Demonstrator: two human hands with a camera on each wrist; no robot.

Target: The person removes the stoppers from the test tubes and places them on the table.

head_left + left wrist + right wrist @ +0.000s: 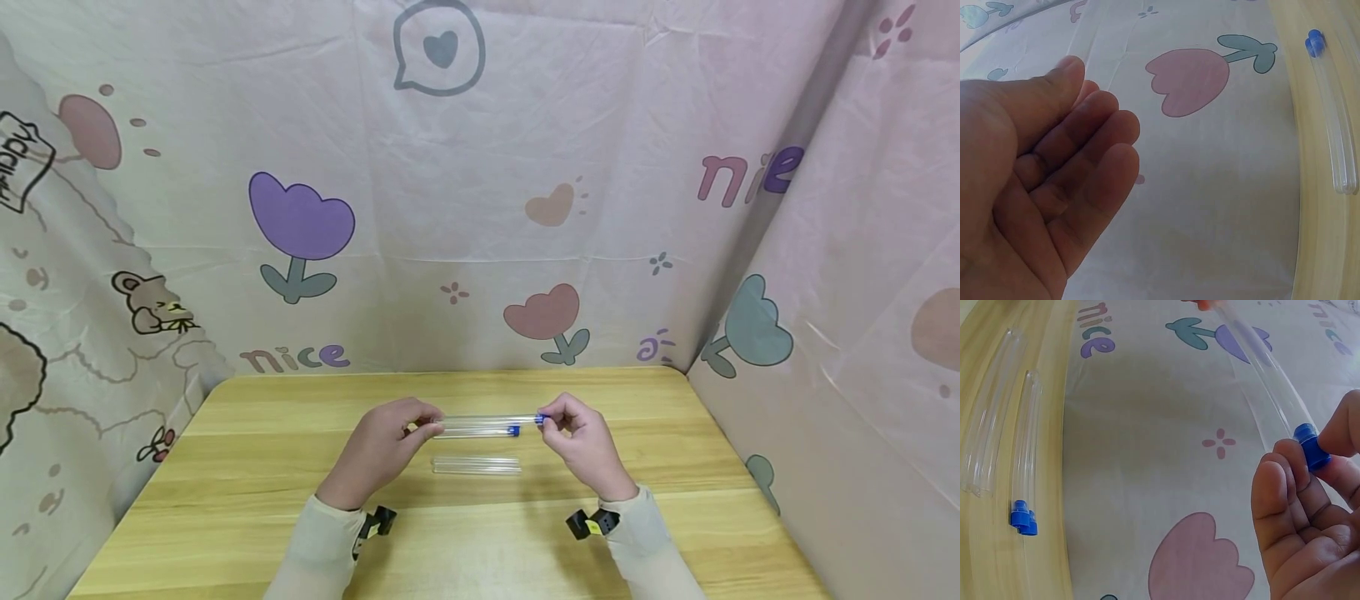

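1. Cream sleeves (315, 546) reach forward, with black wrist cameras (385, 521) strapped on, apparently turned inward to watch the work.
2. Right grip (583, 437) pinches the blue cap (1312, 447), probably because it gives firmer purchase than the smooth tube wall.
3. Left grip (386, 442) pinches the opposite end, so the clear test tube (1267, 372) is held crosswise above the desk (262, 433), likely steadied by support at both ends.
4. Uncapped test tubes (476, 466) lie side by side on the desk nearer the person, seemingly grouped for easy reach.
5. Two capped test tubes (472, 432) lie just beyond, caps rightward, presumably set apart to keep the kinds sorted.
6. Printed fabric backdrop (450, 208) hangs behind, perhaps screening off the surroundings.
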